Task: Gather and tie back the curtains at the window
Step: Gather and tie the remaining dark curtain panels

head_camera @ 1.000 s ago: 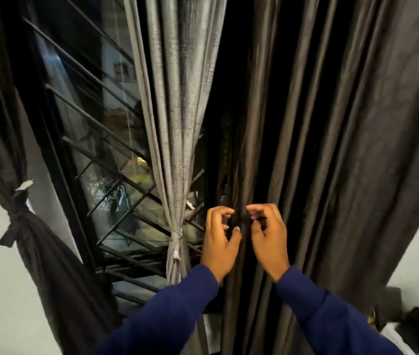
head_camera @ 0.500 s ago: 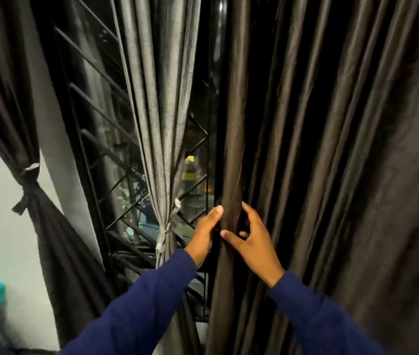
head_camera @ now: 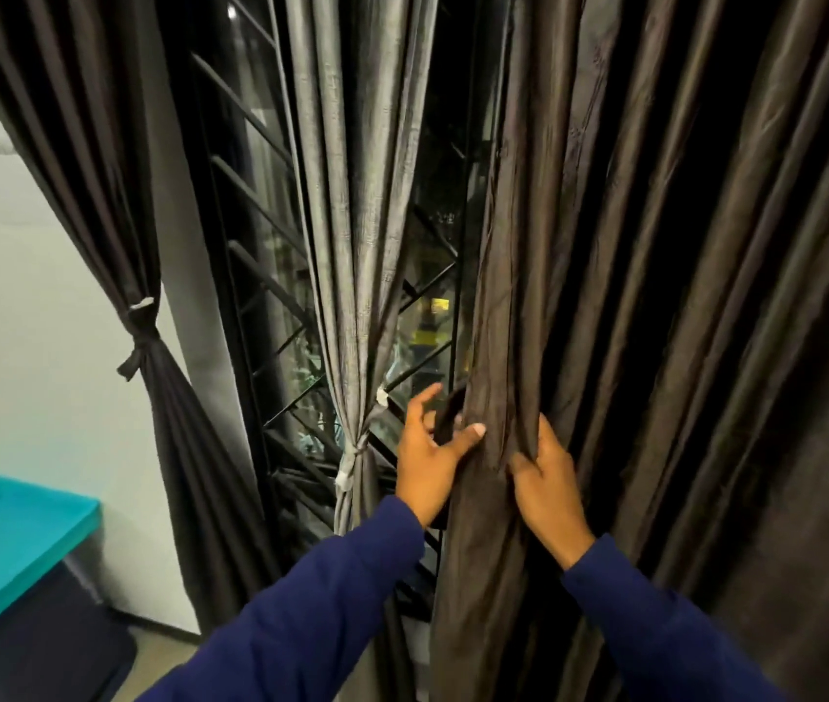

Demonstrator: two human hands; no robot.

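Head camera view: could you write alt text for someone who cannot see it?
Two hands in blue sleeves gather a dark brown curtain at a barred window: the left hand pinches its edge, the right hand grips folds. A grey curtain and another dark curtain already hang tied back.

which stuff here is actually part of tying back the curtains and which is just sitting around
Part of the job:
- loose dark curtain, gripped by both hands
- left hand
- right hand
- grey curtain, already tied
- dark curtain at left, already tied

Just lying about:
- teal lid on a dark bin
- window grille
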